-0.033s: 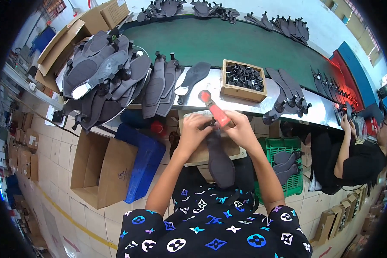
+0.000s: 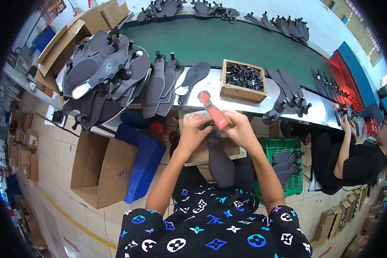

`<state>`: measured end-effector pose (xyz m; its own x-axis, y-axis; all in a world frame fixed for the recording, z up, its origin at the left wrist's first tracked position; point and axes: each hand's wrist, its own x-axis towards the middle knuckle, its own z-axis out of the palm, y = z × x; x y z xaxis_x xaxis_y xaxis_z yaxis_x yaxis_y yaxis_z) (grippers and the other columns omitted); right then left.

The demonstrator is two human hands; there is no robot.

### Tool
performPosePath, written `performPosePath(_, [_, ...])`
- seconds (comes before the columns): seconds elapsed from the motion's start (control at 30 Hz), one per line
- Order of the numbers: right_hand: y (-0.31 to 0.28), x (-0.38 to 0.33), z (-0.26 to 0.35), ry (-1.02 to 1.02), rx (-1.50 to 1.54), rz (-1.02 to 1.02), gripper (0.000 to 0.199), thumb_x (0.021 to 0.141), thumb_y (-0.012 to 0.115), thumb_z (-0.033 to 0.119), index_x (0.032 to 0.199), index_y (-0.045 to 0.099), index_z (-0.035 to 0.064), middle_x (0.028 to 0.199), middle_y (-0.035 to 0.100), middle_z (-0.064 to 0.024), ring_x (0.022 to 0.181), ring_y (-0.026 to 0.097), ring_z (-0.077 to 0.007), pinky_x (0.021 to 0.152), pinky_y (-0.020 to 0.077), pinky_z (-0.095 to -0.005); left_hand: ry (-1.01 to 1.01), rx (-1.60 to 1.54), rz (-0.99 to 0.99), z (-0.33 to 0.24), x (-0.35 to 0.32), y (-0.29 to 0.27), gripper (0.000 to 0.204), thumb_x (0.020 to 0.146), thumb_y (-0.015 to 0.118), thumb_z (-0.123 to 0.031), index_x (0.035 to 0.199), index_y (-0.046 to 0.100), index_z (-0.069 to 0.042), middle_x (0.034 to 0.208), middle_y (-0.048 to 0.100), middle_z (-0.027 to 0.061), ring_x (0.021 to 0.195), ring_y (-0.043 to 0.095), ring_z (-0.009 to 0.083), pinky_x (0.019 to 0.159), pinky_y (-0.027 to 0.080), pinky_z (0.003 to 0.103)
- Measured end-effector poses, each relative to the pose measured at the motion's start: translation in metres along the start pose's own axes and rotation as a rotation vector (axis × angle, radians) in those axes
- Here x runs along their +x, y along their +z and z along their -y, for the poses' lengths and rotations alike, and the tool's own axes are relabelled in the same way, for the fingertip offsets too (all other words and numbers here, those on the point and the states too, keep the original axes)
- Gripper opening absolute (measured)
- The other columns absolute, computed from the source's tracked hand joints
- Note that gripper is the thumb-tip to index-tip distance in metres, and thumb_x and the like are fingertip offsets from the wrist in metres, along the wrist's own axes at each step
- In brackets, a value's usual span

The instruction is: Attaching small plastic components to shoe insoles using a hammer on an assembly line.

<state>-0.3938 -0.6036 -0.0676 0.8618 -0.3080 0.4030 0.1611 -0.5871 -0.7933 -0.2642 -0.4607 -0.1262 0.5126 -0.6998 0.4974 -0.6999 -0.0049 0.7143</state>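
A dark grey shoe sole (image 2: 221,165) lies lengthwise in front of me, its broad end toward my lap and its narrow heel end up at my hands. My left hand (image 2: 196,129) is closed, its thumb and fingers pinching at that heel end; a small dark part shows at the fingertips. In my closed right hand (image 2: 240,128) is a red-handled hammer (image 2: 217,115), tilted up and to the left across the heel end. Beneath the sole is a pale work board (image 2: 195,160), partly hidden by my hands.
Heeled soles are heaped on a round tray (image 2: 116,118) at left. A wooden box (image 2: 245,95) of small black pieces stands on the metal edge of a green belt (image 2: 241,45). Around me are a cardboard carton (image 2: 116,172), blue bin (image 2: 146,165) and green crate (image 2: 284,148). A co-worker (image 2: 352,159) sits at right.
The hammer has shifted very slightly, its upper end a touch lower. My hands and the sole stay practically in place.
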Motion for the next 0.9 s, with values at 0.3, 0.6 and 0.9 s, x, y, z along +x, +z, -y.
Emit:
performPosePath(0.3, [-0.007, -0.006, 0.009, 0.039, -0.205, 0.108, 0.021, 0.085, 0.073, 0.008, 0.103, 0.067, 0.0003, 0.09, 0.065, -0.0121, 0.069, 0.06, -0.0271, 0.064, 0.0481, -0.0345, -0.22, -0.175, 0.101, -0.026, 0.004, -0.017, 0.02, 0.078, 0.082, -0.009, 0.092, 0.072, 0.002, 0.075, 0.07, 0.0079, 0.069, 0.063, 0.0101, 0.063, 0.051, 0.029])
performPosePath(0.6, [-0.024, -0.061, 0.084, 0.279, 0.003, -0.03, 0.036, 0.101, 0.056, 0.012, 0.133, 0.049, -0.0033, 0.103, 0.065, -0.024, 0.093, 0.069, -0.0338, 0.081, 0.0525, -0.0384, -0.333, -0.394, 0.109, -0.013, 0.001, -0.011, 0.028, 0.08, 0.08, -0.008, 0.106, 0.076, 0.001, 0.093, 0.076, 0.004, 0.083, 0.066, 0.0066, 0.077, 0.053, 0.023])
performPosePath(0.9, [-0.039, -0.068, 0.122, 0.01, -0.224, -0.171, 0.036, 0.098, 0.056, 0.006, 0.131, 0.052, -0.0066, 0.089, 0.062, -0.0121, 0.073, 0.061, -0.0185, 0.069, 0.0506, -0.0299, -0.286, -0.346, 0.147, 0.001, -0.006, -0.011, 0.07, 0.077, 0.084, -0.022, 0.138, 0.056, -0.002, 0.111, 0.075, 0.01, 0.104, 0.069, 0.0199, 0.094, 0.05, 0.031])
